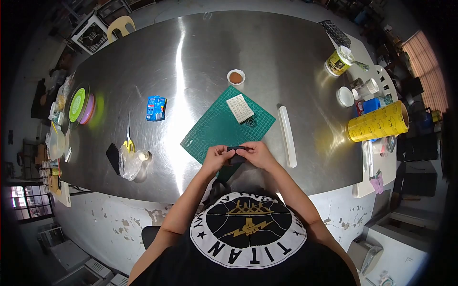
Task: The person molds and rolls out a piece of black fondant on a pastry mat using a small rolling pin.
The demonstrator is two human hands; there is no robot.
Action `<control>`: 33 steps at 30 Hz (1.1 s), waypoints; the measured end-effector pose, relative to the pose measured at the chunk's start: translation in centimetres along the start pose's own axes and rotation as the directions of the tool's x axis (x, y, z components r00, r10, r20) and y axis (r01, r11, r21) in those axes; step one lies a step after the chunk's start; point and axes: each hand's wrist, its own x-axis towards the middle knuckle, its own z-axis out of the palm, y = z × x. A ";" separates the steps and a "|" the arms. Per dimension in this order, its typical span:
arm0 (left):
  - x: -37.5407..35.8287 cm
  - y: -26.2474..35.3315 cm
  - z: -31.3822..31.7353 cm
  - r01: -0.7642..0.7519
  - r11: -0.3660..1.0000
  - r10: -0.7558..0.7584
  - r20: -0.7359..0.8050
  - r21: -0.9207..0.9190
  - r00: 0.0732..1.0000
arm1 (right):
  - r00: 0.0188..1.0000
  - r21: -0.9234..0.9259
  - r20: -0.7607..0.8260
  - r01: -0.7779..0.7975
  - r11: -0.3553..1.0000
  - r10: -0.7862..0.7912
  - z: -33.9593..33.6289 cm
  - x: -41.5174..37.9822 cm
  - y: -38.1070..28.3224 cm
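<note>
A small dark strip (236,148) is held between my two hands, over the near corner of a green cutting mat (210,128). My left hand (217,156) pinches its left end. At its right end, the fingers of my right hand (254,153) are closed on it. Farther up the mat lies a cream letter sheet or block (240,108), with a small dark round item (249,121) beside it. Beyond the mat stands a white paper cup (236,77) with something brown inside.
On the steel table (143,62) are a blue packet (156,108), yellow-handled scissors (128,143), a plastic bag (130,163), a dark flat object (113,158) and a long white bar (287,136). A yellow tape roll (378,121) and tub (338,62) stand right; green discs (77,104) left.
</note>
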 end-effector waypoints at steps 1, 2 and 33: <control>-0.1 -0.1 0.0 -0.036 0.999 0.036 -0.006 0.002 0.999 | 1.000 0.001 0.000 0.000 1.000 0.000 0.0 0.0 0.1; -0.1 -0.3 0.3 -0.035 0.999 0.035 -0.006 0.003 0.999 | 0.999 0.107 0.031 0.016 0.994 -0.020 0.1 0.1 0.1; -2.1 1.7 0.7 -0.134 0.991 0.135 0.028 -0.021 0.990 | 0.990 0.430 -0.034 -0.112 0.896 0.139 0.4 -1.2 -0.6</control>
